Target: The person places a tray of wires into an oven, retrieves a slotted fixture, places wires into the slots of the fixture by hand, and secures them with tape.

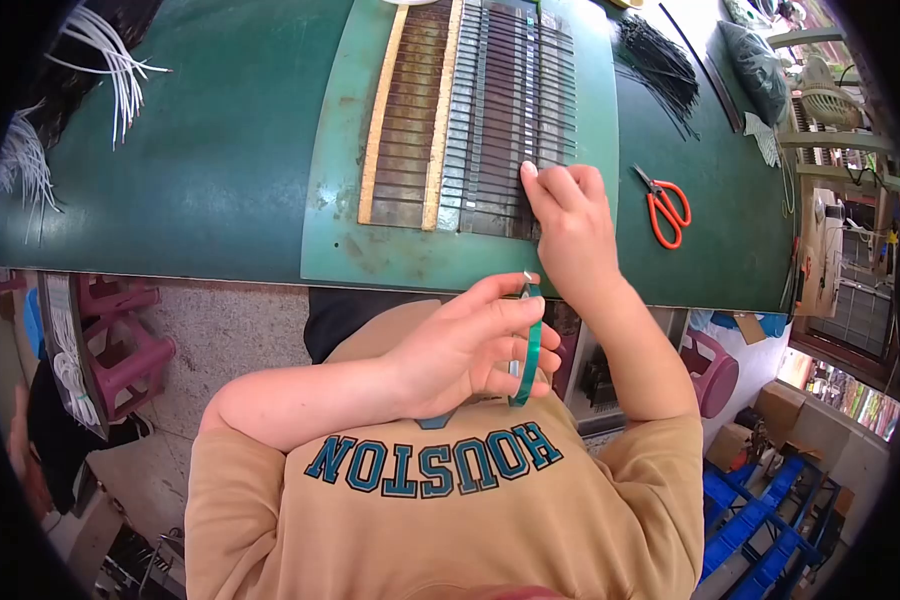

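In the head view, your left hand (470,340) is held palm inward just off the near edge of the bench (220,180), in front of your shirt. It is partly open, with the fingers loosely curled around a ring of green tape (532,350) that stands on edge between the thumb and the fingers. Your right hand (568,208) reaches over the bench, fingers mostly folded, with the thumb and index finger close together at the near right part of the slotted rack (470,120). You cannot tell from here whether they pinch one of the thin dark strips (500,120) or only press on it. The strips lie side by side across the rack, which has pale wooden bars (380,120) on its left part. The rack rests on a lighter green board (340,240) in the middle of the bench. To the right of your right hand, the red-handled scissors (664,208) lie apart from the board, with the blades pointing far and left. A bundle of black strips (660,65) lies at the far right, and white wires (120,70) lie at the far left.
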